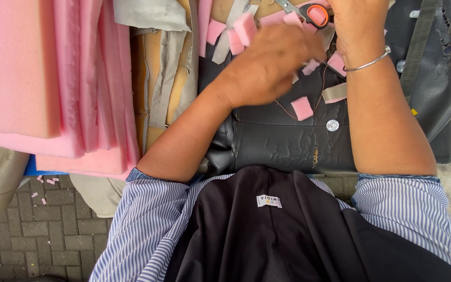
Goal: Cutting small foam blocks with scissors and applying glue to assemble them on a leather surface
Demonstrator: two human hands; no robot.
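At the top centre of the frame the left hand [272, 57] is curled, fingers drawn together and blurred, over a small block of soft pink foam [245, 27] that juts from its upper edge; whether the fingertips actually pinch it cannot be told. To its right, against the top edge, the right hand [356, 23] is closed around scissors [314, 13] with an orange and black plastic handle and grey metal blades pointing toward the upper left. A thin silver bangle [367, 63] circles the right wrist.

Both hands work over a black leatherette seat cushion [283, 138], smooth but wrinkled and cracked near its lower seam, with a round silver stud [332, 125] set in it. Small square foam offcuts [302, 108], pink and matte, lie scattered on the cushion between the two forearms, along with a beige webbing strip [335, 93] and a fine orange thread.

The upper left of the frame is filled by thick, spongy pink foam sheets [37, 73] stacked in layers, with grey and tan fabric pieces [165, 68] beside them. Below, at lower left, grey paving bricks [32, 230] carry a few pink crumbs. The person wears rolled blue-striped sleeves [142, 224] under a black apron.
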